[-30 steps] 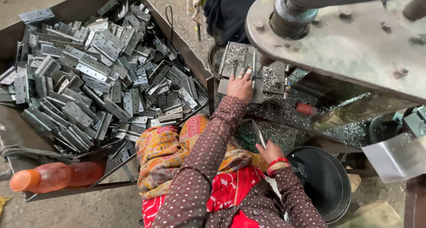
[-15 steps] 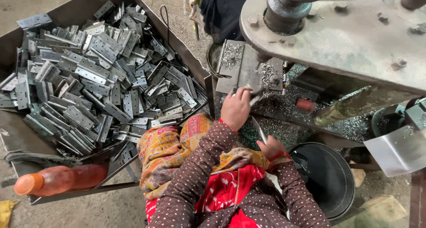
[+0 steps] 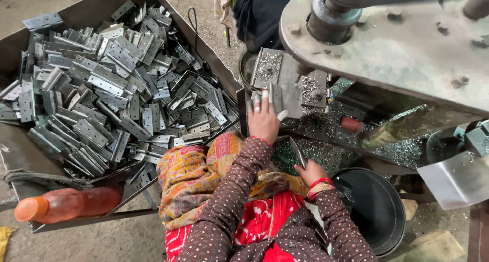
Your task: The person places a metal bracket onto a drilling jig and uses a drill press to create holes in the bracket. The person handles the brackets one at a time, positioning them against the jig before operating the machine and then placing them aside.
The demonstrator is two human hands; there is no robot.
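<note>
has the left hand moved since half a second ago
Yes. The left hand has gone up from the lap edge onto the metal plate on the machine bed, closer to the big grey machine head.

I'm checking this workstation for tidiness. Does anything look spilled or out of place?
Yes. Metal shavings lie strewn over the machine bed below the left hand, and an orange bottle lies on its side at the edge of the bin of hinge plates.
</note>
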